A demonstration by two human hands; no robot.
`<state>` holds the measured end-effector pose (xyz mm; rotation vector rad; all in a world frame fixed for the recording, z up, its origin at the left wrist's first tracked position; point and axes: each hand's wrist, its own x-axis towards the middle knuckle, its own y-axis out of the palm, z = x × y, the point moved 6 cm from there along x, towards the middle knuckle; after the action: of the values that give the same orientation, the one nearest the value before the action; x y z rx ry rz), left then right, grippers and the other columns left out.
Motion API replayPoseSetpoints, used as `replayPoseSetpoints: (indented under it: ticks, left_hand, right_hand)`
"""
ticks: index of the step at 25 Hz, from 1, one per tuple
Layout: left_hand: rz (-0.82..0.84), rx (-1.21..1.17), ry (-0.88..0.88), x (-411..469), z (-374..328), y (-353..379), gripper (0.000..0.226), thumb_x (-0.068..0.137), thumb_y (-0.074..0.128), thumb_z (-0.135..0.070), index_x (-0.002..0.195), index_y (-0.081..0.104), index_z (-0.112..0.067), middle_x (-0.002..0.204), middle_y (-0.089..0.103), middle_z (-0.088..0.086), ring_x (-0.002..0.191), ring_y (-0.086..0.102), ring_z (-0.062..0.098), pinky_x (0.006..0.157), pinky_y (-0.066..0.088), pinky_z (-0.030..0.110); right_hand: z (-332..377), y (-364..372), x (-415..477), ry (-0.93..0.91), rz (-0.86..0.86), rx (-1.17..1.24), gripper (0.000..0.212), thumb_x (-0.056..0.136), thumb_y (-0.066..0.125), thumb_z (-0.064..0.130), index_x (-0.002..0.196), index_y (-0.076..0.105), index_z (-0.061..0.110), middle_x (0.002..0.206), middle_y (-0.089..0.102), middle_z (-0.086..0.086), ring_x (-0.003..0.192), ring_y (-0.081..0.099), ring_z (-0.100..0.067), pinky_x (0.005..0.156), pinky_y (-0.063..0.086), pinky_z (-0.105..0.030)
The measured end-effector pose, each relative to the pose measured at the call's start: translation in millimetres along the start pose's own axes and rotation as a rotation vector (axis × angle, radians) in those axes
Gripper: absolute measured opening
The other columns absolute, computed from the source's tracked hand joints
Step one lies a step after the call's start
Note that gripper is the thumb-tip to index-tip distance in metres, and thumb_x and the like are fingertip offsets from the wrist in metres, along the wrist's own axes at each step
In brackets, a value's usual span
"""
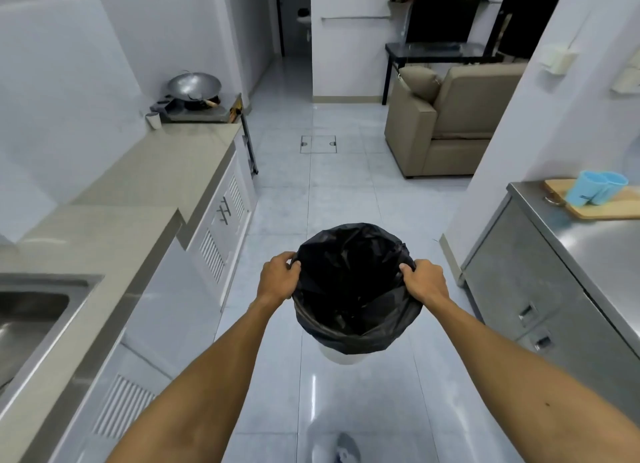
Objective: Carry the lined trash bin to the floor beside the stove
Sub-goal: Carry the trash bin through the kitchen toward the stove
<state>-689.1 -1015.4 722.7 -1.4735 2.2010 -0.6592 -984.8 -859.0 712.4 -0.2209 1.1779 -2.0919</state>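
Note:
A white trash bin (341, 357) lined with a black bag (353, 282) hangs above the tiled floor in the middle of the aisle. My left hand (278, 277) grips its left rim and my right hand (426, 280) grips its right rim, fingers curled over the bag's folded edge. Far ahead on the left, a stove (204, 111) with a metal wok (194, 85) on it stands at the end of the counter. The floor beside the stove (277, 130) is bare tile.
A long counter (138, 182) with white cabinets and a sink (31, 310) runs along the left. A steel cabinet (540, 282) with a cutting board and blue cups (597, 187) stands on the right. A beige sofa (446, 123) sits ahead on the right.

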Motion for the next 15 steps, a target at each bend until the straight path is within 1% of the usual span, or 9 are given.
replayPoseSetpoints:
  ticks: [2,3,4,5,7,8,11,13,15]
  left_hand:
    - [-0.025,0.004,0.008,40.0,-15.1,7.4,0.036,0.099,0.05,-0.025,0.131,0.061,-0.013,0.116,0.072,0.012,0.091,0.07,0.031,0.078,0.062,0.048]
    - [-0.036,0.0,0.005,58.8,-22.5,9.5,0.036,0.099,0.05,-0.025,0.132,0.061,-0.013,0.117,0.072,0.012,0.094,0.07,0.032,0.079,0.061,0.05]
    - [-0.04,-0.013,0.002,74.5,-27.3,11.8,0.036,0.1,0.05,-0.025,0.132,0.061,-0.013,0.116,0.072,0.012,0.092,0.07,0.033,0.076,0.062,0.048]
    - [-0.045,-0.023,-0.01,91.2,-33.0,13.2,0.036,0.1,0.05,-0.025,0.132,0.06,-0.014,0.113,0.072,0.012,0.087,0.07,0.032,0.069,0.063,0.044]
    - [-0.036,0.008,-0.026,125.3,-38.1,19.8,0.036,0.1,0.049,-0.025,0.133,0.059,-0.014,0.107,0.073,0.013,0.073,0.069,0.029,0.051,0.059,0.033]
    - [-0.037,0.017,-0.039,142.2,-38.0,21.5,0.036,0.1,0.049,-0.025,0.134,0.058,-0.013,0.104,0.073,0.013,0.068,0.068,0.028,0.046,0.056,0.03]
    - [-0.02,0.023,-0.07,195.0,-37.2,32.9,0.037,0.1,0.05,-0.025,0.133,0.059,-0.012,0.097,0.071,0.009,0.062,0.068,0.028,0.046,0.058,0.035]
    - [-0.021,0.005,-0.07,239.3,-40.8,41.1,0.036,0.099,0.051,-0.025,0.132,0.06,-0.011,0.096,0.068,0.005,0.063,0.069,0.028,0.05,0.06,0.038]
    - [-0.015,-0.011,-0.068,287.7,-43.1,47.5,0.036,0.1,0.052,-0.024,0.132,0.06,-0.01,0.096,0.066,0.003,0.065,0.068,0.026,0.052,0.061,0.039]
  right_hand:
    - [14.8,-5.7,45.7,-0.006,-0.022,0.011,0.036,0.099,0.048,0.039,0.088,0.06,0.006,0.086,0.059,-0.012,0.075,0.054,-0.031,0.065,0.041,-0.035]
    - [22.7,-9.3,66.7,-0.013,-0.028,0.008,0.036,0.099,0.048,0.039,0.089,0.06,0.007,0.085,0.058,-0.011,0.076,0.053,-0.031,0.066,0.041,-0.035]
    - [29.1,-11.3,84.3,-0.018,-0.024,0.0,0.036,0.1,0.047,0.039,0.089,0.06,0.007,0.085,0.058,-0.012,0.076,0.052,-0.031,0.067,0.041,-0.035]
    - [37.5,-12.3,104.9,-0.033,-0.02,-0.004,0.036,0.099,0.048,0.039,0.088,0.06,0.007,0.086,0.058,-0.012,0.076,0.052,-0.031,0.067,0.041,-0.035]
    - [53.8,-14.7,143.7,-0.049,-0.011,0.005,0.036,0.099,0.049,0.038,0.087,0.06,0.006,0.086,0.06,-0.014,0.076,0.052,-0.032,0.067,0.042,-0.036]
    - [59.8,-14.4,161.1,-0.055,-0.013,0.014,0.036,0.099,0.049,0.037,0.085,0.06,0.006,0.086,0.059,-0.014,0.076,0.052,-0.033,0.067,0.042,-0.036]
    - [70.8,-5.4,211.8,-0.063,0.0,0.004,0.034,0.098,0.049,0.037,0.082,0.057,0.008,0.086,0.06,-0.015,0.078,0.053,-0.035,0.067,0.042,-0.036]
    - [78.6,3.7,253.8,-0.047,0.01,0.015,0.033,0.098,0.05,0.037,0.084,0.058,0.008,0.089,0.061,-0.016,0.084,0.058,-0.038,0.069,0.042,-0.036]
    - [88.5,15.6,298.3,-0.029,0.023,0.019,0.034,0.098,0.05,0.038,0.087,0.061,0.007,0.093,0.065,-0.018,0.088,0.062,-0.04,0.069,0.043,-0.036]
